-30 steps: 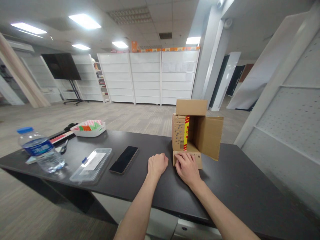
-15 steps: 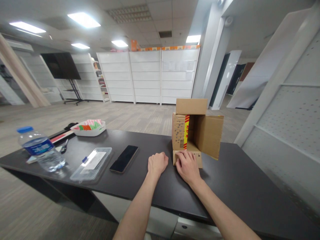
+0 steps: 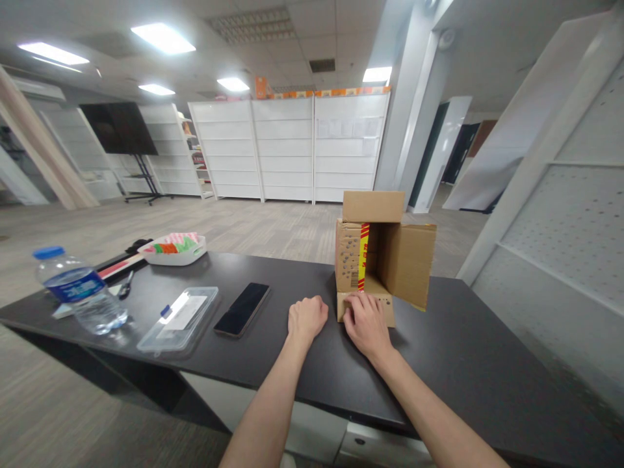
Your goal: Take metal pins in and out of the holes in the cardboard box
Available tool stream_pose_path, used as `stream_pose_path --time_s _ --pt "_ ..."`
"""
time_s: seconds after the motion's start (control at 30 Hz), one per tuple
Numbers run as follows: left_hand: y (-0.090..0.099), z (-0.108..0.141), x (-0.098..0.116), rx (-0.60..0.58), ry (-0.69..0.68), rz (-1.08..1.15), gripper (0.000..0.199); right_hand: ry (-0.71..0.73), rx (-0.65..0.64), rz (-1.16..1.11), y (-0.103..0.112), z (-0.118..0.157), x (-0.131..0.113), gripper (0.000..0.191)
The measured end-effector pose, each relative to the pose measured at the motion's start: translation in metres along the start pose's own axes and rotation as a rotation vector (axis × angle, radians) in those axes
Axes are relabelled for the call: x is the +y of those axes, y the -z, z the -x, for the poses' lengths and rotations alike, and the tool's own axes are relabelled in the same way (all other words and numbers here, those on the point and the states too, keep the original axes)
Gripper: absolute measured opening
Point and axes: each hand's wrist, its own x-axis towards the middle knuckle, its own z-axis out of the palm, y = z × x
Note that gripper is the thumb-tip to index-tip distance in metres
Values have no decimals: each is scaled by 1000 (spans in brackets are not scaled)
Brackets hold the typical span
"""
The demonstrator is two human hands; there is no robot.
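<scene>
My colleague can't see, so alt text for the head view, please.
Right hand at the lower flap of an open cardboard box on a dark desk, left hand curled nearby. Further left: phone, clear case, water bottle.

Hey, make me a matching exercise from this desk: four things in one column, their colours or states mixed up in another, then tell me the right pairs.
Column one:
1. Cardboard box
2. Smartphone
3. Water bottle
4. Basket

Column two:
A. Clear, with a blue cap
B. White, with colourful contents
C. Flaps open, yellow-and-red tape
D. Lying flat, screen dark

Right pairs: 1-C, 2-D, 3-A, 4-B.
</scene>
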Motion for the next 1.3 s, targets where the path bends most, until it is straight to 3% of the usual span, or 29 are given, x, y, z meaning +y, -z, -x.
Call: stream_pose_path --time_s 1.3 --pt "-2 0 -2 -7 -11 12 41 -77 65 41 -4 -1 3 14"
